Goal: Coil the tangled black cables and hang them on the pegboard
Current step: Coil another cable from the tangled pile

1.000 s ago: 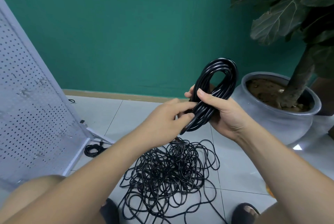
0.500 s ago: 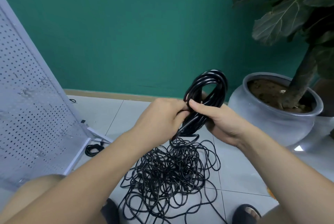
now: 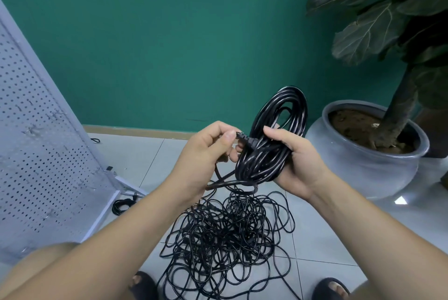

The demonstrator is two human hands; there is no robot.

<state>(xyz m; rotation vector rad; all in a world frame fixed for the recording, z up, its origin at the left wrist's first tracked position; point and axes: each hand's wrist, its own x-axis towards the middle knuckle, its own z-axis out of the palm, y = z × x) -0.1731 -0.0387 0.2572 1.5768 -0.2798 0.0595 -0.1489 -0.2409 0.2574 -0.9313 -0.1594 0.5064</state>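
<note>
My right hand [image 3: 298, 166] curls round the glossy black coiled cable [image 3: 269, 152], held above the thin black tangle [image 3: 225, 234] on the grey tiles [image 3: 150, 154], while my left hand [image 3: 206, 152] pinches its moulded plug end [image 3: 245, 139], probably to bind the loops.

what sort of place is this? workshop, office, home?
Likely an indoor office or studio corner rather than a workshop, though I can't be sure. Signs: a plain teal wall and tiled floor, a large potted plant, and a freestanding white pegboard.
</note>
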